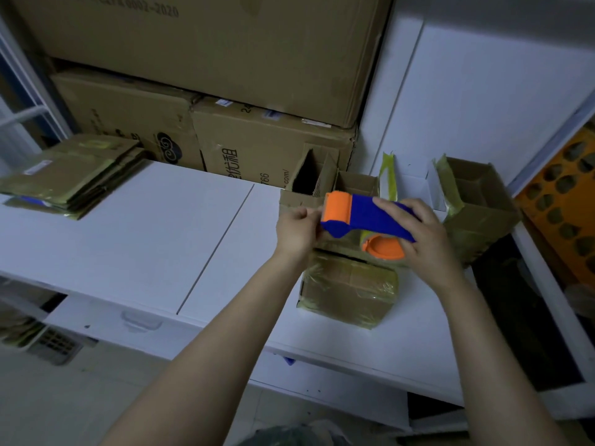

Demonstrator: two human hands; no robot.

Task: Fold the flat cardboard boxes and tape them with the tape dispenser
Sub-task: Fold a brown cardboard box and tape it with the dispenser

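Right hand [421,233] gripping tape dispenser [357,214], left hand [296,230] curled at orange end

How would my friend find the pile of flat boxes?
Look at the white table. At its far left corner lies the pile of flat boxes. Unlike the standing boxes on the right, these lie squashed flat, stacked like sheets.

Both forearms bare, reaching fwd: R hand [415,233] grips tape dispenser [360,214] at its rear; L hand [297,231], fingers curled, pinches at its front end.
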